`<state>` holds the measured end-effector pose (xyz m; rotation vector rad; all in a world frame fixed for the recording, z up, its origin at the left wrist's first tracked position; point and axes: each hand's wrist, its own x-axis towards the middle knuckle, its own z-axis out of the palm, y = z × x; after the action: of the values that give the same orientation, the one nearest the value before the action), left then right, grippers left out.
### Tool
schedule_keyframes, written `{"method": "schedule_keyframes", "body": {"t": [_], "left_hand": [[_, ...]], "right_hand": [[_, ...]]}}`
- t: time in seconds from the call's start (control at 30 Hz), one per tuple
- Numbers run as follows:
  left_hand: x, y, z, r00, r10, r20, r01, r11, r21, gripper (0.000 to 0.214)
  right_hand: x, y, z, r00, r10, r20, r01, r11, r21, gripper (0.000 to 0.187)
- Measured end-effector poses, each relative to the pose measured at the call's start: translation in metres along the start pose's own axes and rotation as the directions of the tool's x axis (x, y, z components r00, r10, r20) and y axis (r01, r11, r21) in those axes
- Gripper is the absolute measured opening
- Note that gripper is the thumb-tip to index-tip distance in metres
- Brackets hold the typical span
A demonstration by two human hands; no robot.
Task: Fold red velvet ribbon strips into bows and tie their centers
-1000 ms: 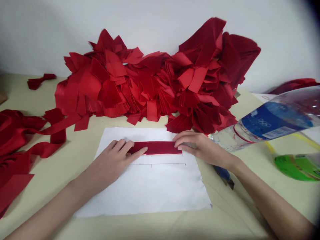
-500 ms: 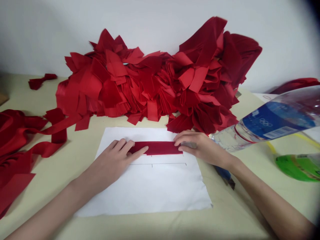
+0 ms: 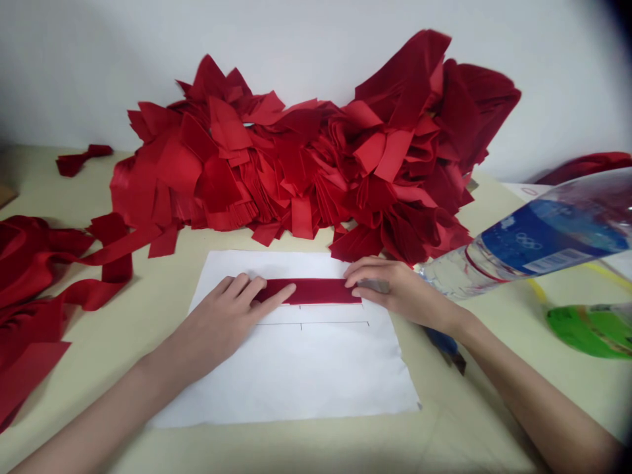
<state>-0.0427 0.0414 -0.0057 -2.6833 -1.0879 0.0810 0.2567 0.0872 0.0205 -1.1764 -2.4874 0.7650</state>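
A dark red fabric strip (image 3: 309, 291) lies flat across the upper part of a white paper sheet (image 3: 320, 375), just above pencil-ruled lines. My left hand (image 3: 222, 316) presses on its left end, with the fingertips over the cloth. My right hand (image 3: 390, 289) rests on its right end. A small grey object (image 3: 375, 286) shows under the right fingers, but I cannot tell what it is. Both ends of the strip are hidden under my fingers.
A large heap of cut red fabric pieces (image 3: 296, 171) stands against the white wall behind the paper. Loose red ribbons (image 3: 39, 263) lie at left. A plastic water bottle (image 3: 538, 243) with a blue label and a green object (image 3: 592, 331) are at right, on the beige table (image 3: 469, 428).
The whole view drifts slightly, with the heap and bottle shifting a little right. My hands stay on the strip, with no clear change in their hold.
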Motion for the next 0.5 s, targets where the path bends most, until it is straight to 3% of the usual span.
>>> {"method": "schedule_keyframes", "body": {"t": [0.5], "left_hand": [[0.0013, 0.0013, -0.0074, 1.0, 0.008, 0.022, -0.008, 1.0, -0.007, 0.068]], "right_hand": [[0.0013, -0.0025, 0.0006, 1.0, 0.011, -0.018, -0.011, 1.0, 0.008, 0.012]]}}
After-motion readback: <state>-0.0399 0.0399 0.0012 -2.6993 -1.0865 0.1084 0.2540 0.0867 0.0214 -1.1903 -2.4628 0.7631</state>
